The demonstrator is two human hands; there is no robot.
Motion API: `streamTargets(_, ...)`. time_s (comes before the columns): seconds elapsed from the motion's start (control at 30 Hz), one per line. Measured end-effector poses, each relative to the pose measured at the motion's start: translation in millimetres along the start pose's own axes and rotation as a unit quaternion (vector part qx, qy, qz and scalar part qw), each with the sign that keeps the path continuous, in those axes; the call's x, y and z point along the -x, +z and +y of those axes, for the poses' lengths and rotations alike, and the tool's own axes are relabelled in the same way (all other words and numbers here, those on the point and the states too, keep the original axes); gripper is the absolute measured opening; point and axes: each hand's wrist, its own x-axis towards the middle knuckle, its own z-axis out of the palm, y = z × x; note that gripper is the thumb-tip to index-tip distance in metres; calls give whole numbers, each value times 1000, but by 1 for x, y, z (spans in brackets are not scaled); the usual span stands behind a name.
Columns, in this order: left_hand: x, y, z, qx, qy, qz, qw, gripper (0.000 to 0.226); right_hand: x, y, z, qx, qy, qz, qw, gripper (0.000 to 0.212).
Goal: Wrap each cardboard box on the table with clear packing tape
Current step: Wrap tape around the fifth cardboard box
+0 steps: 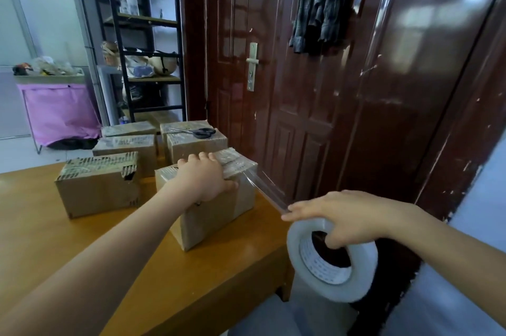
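- Fingers of the right hand hook through the core of the roll of clear packing tape, thumb inside, the other fingers laid flat over the outer rim; the grip is closed on the roll, which hangs in the air off the right edge of the table.
- A strip of tape runs taut from under those fingertips up and left to the top right edge of the nearest cardboard box.
- The left hand presses down on that box's top, fingers draped over the far edge and thumb against the front face; the grip clamps the box.
- This box stands near the table's right edge, tilted toward the viewer, its top already glossy with tape.
- Just to its left sits a torn box, corrugation exposed along its top and a ragged hole at its right corner.
- Behind them, three more taped boxes crowd the far end; black-handled scissors lie on the back right box.
- Beyond the table stand a dark red door, a black metal shelf and a pink bin.
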Motion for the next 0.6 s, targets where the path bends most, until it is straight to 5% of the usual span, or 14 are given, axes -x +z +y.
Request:
streamTargets(0.23, -12, -27, -21, 138, 51, -55, 988, 60, -9, -13, -10, 75, 22, 38, 996, 83)
streamTargets(0.4, -21, -37, -42, 325, 63, -144, 932, 37, -22, -21, -14, 112, 40, 60, 991, 85)
streamTargets(0.6, -22, -5, -68, 407, -32, -245, 879, 77, -55, -17, -20, 102, 15, 86, 991, 86)
